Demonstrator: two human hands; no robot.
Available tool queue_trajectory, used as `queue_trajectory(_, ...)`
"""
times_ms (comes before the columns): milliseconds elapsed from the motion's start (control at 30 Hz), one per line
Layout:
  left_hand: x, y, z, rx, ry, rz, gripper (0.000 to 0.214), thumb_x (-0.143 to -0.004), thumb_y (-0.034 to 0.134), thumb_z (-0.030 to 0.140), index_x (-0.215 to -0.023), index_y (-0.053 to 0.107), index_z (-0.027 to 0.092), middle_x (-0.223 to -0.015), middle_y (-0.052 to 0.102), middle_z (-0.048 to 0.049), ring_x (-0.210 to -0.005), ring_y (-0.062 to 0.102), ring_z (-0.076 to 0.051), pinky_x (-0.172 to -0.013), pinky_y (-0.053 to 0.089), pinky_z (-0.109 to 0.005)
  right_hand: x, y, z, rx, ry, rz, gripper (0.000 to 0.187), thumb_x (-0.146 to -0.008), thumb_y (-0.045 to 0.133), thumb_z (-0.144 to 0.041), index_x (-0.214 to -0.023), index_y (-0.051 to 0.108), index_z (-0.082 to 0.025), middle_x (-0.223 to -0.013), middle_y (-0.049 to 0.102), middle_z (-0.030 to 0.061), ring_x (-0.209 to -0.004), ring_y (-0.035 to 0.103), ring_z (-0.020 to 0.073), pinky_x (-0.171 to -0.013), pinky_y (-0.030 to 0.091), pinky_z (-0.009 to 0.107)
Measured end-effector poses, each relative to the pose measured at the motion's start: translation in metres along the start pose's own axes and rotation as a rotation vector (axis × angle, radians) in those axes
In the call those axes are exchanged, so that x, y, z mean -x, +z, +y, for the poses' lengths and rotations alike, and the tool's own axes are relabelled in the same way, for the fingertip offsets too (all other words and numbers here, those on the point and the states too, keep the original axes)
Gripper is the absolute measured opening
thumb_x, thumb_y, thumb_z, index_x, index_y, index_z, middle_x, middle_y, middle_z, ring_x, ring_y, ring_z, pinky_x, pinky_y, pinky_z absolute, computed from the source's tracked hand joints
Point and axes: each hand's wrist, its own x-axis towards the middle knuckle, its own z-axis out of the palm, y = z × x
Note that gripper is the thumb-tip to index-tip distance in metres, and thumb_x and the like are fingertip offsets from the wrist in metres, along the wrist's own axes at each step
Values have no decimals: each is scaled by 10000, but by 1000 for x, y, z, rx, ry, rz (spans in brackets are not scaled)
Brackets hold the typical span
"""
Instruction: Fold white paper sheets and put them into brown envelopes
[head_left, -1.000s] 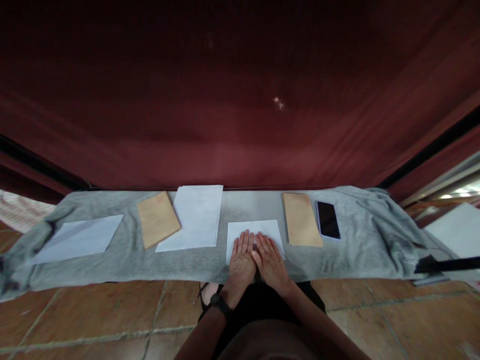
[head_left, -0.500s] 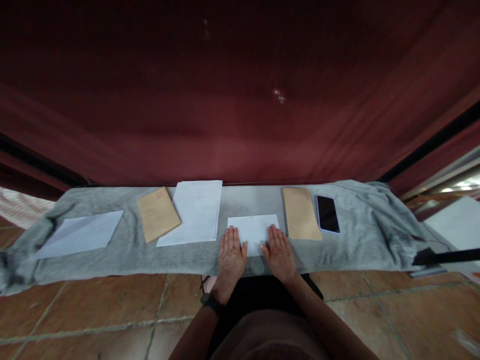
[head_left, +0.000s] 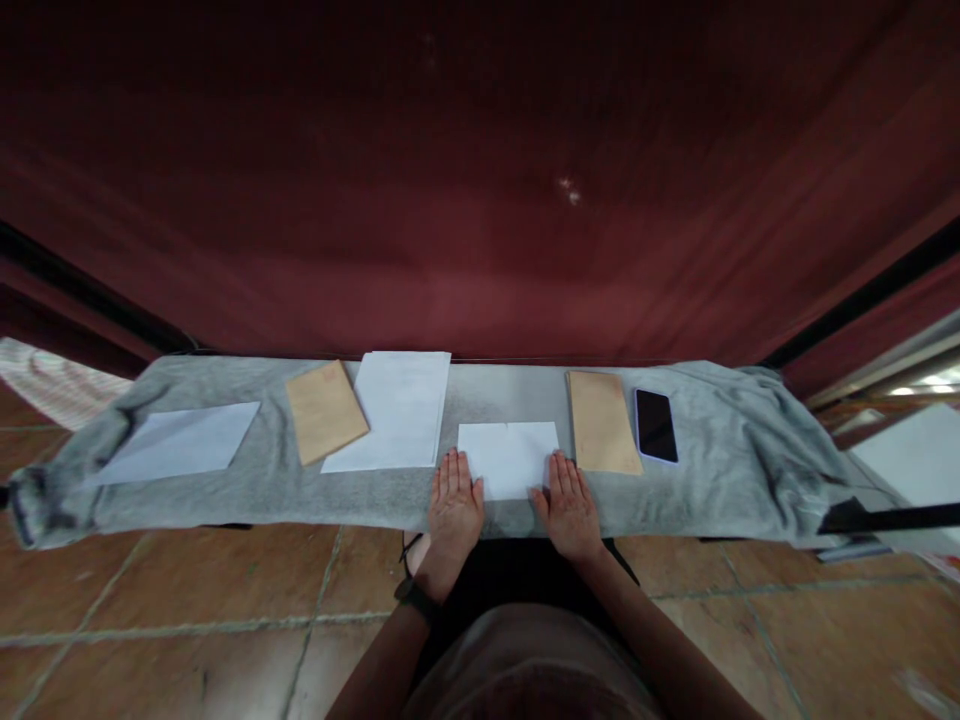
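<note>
White paper (head_left: 508, 455), flat, between left hand (head_left: 454, 508) and right hand (head_left: 570, 508); fingers (head_left: 456, 470) outstretched, empty.

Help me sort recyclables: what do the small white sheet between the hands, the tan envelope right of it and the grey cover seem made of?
Small white sheet: thin matte paper, crisp flat edges.
Tan envelope: probably kraft paper, dull brown.
Grey cover: fabric, wrinkled, drooping at the ends.

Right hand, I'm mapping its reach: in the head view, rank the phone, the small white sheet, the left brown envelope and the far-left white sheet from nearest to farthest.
1. small white sheet, centre, at the fingertips of the right hand.
2. phone, off to its right.
3. left brown envelope, left of centre.
4. far-left white sheet, at the far left end.
</note>
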Motion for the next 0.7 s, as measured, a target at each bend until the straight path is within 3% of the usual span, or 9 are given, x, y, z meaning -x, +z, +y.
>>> queue_trajectory(133,2,-3,3,6,-8,9,571,-1023,354,244,-1567,312,74,-1579,394,-210,-1505,311,-316,-1209,301,-543,3,-3,2,-16,-4,11,666,-1043,398,-458,-1590,278,-98,-1603,356,188,-1468,374,341,-1198,313,522)
queue_trajectory(300,-2,-1,24,59,136,-68,601,-1013,354,217,-1592,247,96,-1620,336,-164,-1531,249,-271,-1243,260,-495,0,-5,-3,-3,11,8,617,-1059,361,-412,-1572,310,-73,-1589,379,203,-1476,361,336,-1195,312,530)
queue_trajectory(533,-31,26,43,48,275,-230,613,-973,367,154,-1574,281,72,-1622,322,-185,-1534,232,-265,-1241,276,-492,-36,-1,-36,-98,-108,-82,534,-1077,252,-311,-1546,376,-88,-1583,406,175,-1492,346,266,-1198,330,483)
queue_trajectory(700,-51,30,44,-41,299,-312,596,-981,371,176,-1567,315,79,-1638,288,-177,-1540,210,-274,-1251,248,-482,-60,16,-44,-121,-86,-117,533,-1087,221,-327,-1528,413,-97,-1554,463,134,-1471,385,230,-1216,306,444)
